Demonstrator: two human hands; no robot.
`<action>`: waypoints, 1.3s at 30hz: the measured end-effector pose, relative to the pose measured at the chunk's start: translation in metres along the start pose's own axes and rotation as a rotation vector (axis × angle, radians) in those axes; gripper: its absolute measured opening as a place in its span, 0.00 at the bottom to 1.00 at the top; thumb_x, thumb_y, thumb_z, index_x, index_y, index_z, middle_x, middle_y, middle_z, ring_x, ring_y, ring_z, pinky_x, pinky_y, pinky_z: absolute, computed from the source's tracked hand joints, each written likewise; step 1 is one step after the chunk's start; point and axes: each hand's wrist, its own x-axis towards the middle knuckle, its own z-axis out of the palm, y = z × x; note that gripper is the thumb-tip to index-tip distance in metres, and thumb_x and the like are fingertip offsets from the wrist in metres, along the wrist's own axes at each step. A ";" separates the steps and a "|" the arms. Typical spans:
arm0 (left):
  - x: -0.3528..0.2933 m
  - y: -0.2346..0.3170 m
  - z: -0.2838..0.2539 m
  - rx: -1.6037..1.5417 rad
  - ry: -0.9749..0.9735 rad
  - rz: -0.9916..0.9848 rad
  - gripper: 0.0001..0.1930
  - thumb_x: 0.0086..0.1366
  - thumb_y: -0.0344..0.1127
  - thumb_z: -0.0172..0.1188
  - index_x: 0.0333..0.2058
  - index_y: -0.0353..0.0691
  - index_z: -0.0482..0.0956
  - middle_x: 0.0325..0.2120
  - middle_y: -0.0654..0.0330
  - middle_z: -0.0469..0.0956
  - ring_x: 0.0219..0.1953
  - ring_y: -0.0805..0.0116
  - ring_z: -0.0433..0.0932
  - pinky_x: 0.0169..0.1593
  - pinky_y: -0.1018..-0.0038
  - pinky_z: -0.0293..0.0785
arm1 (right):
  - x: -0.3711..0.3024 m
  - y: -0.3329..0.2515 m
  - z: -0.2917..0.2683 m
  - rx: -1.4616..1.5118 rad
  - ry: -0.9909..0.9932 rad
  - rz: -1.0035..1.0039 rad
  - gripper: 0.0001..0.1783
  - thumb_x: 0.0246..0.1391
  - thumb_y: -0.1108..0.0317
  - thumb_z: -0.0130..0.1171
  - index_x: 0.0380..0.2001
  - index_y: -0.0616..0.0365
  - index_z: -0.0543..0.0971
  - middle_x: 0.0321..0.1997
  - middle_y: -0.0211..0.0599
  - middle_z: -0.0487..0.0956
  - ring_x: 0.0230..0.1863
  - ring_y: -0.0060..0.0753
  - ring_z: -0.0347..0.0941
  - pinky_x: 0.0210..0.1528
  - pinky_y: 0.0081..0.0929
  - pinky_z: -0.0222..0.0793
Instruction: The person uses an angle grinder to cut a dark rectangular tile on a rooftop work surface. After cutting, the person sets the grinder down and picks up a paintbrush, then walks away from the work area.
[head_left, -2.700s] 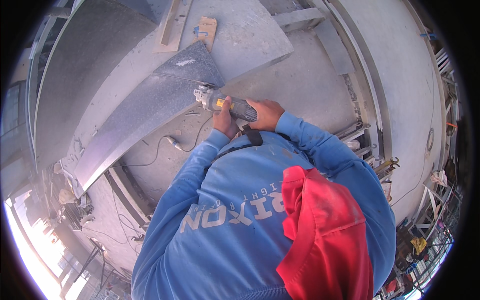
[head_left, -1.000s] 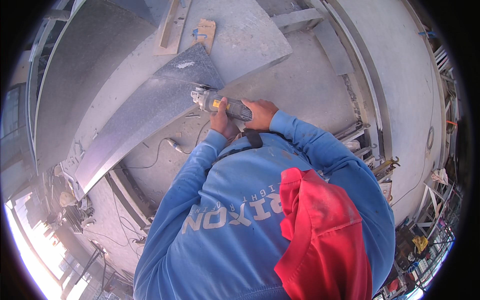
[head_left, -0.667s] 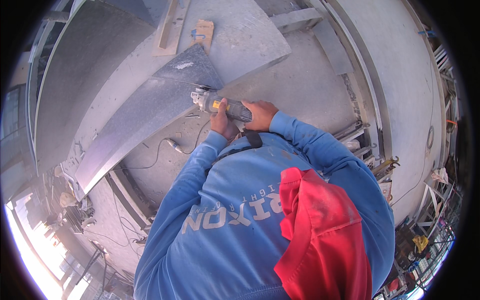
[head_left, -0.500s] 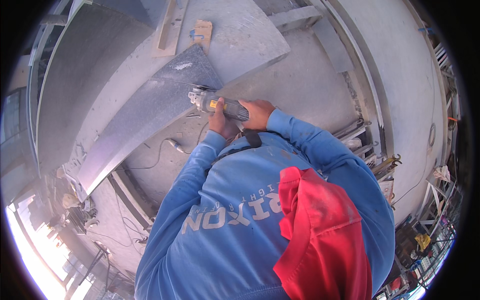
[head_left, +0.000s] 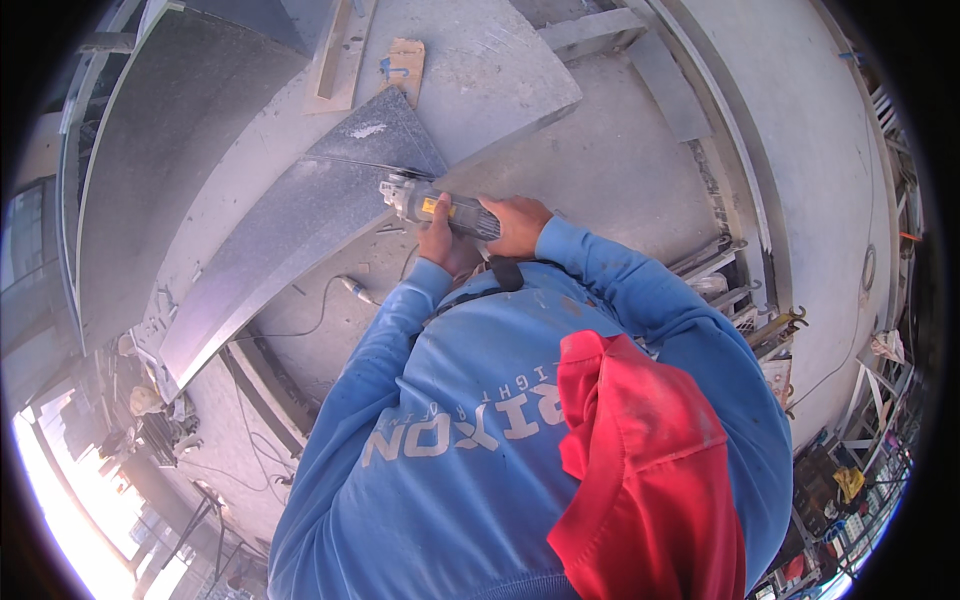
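Both my hands grip an angle grinder (head_left: 416,200) with a silver head and a dark body bearing a yellow label. My left hand (head_left: 440,238) is wrapped round the body near its middle, thumb on top. At the back end, my right hand (head_left: 518,224) holds the dark rear housing. The grinder's disc sits at the edge of a long, curved grey panel (head_left: 290,215), beside a thin straight line that runs across its surface. A pale scuffed patch marks the panel near its far tip. Where the disc meets the panel is too small to make out.
A wooden piece (head_left: 402,68) with a blue mark lies beyond the panel tip, beside a wooden channel (head_left: 340,55). A larger curved panel (head_left: 180,110) stands at far left. A cable with a connector (head_left: 352,288) lies left of me. Metal clamps and racks (head_left: 775,328) stand right.
Almost nothing differs. The whole view has shifted very slightly, while both hands keep their hold on the grinder at the same spot on the panel.
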 end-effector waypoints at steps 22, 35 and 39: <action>-0.013 -0.003 0.010 -0.057 -0.051 -0.070 0.20 0.73 0.46 0.65 0.55 0.39 0.74 0.46 0.58 0.81 0.48 0.62 0.82 0.56 0.61 0.79 | -0.011 0.001 -0.005 -0.040 -0.013 0.025 0.46 0.43 0.53 0.70 0.67 0.60 0.71 0.47 0.57 0.85 0.50 0.60 0.82 0.53 0.51 0.77; -0.057 0.046 0.007 -0.359 -0.159 0.169 0.21 0.75 0.48 0.60 0.54 0.36 0.75 0.49 0.54 0.80 0.51 0.59 0.81 0.59 0.60 0.77 | -0.007 -0.041 -0.003 -0.076 0.115 -0.203 0.46 0.48 0.52 0.69 0.69 0.58 0.69 0.50 0.53 0.84 0.46 0.60 0.82 0.49 0.50 0.78; -0.075 0.068 -0.005 -0.423 -0.119 0.187 0.20 0.74 0.48 0.61 0.53 0.38 0.75 0.47 0.53 0.81 0.52 0.58 0.81 0.60 0.59 0.76 | 0.001 -0.067 0.001 -0.028 0.074 -0.284 0.47 0.51 0.47 0.69 0.70 0.58 0.68 0.50 0.55 0.83 0.45 0.60 0.82 0.49 0.51 0.78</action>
